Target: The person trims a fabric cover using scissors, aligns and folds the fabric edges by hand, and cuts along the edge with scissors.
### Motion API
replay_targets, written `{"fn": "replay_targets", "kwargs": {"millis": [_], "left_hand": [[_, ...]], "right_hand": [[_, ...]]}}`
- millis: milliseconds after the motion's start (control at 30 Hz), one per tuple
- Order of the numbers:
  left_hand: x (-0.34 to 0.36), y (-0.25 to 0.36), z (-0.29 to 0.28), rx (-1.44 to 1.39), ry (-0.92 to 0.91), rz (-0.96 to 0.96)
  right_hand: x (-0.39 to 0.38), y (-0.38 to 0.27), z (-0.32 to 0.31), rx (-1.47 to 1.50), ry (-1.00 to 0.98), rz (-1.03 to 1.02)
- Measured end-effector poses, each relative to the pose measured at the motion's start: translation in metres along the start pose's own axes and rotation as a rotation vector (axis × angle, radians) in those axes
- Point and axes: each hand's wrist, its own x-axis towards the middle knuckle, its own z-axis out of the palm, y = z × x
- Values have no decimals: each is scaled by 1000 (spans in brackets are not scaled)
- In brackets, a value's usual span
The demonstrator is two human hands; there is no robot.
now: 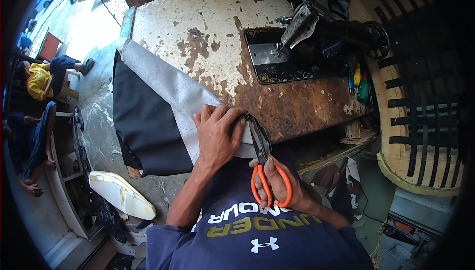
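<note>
My right hand (278, 183) is closed round the orange-handled scissors (263, 173), whose dark blades point away from me. The blades lie against the near right end of a grey and black sheet of material (180, 89), and whether they bite into it I cannot tell. My left hand (220, 134) presses and grips that same end, its fingers bent over the fold just left of the blades. The grey side of the sheet runs up to the far left, over the table's edge. Its black part (143, 121) hangs down at the left.
A black sewing machine (307, 47) stands on the worn, peeling table (208, 12). Small coloured bottles (363, 89) sit beside it. At right is a wooden panel with black straps (391, 101). A cream foam seat pad (121, 196) lies lower left; two people sit at far left.
</note>
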Motion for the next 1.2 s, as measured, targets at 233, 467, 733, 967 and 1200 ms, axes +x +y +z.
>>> {"fn": "replay_targets", "kwargs": {"millis": [233,467,733,967,1200], "left_hand": [[-2,-4,5,48,10,16],[-3,-7,9,39,41,26],[-3,-6,9,45,51,30],[-1,-7,12,-13,75,48],[1,-4,3,-72,50,-19]], "right_hand": [[6,-1,7,34,36,-10],[8,-1,8,8,26,-37],[15,-5,13,-74,53,-84],[31,-9,19,-261,182,-135],[25,-70,-47,-792,689,-383]]}}
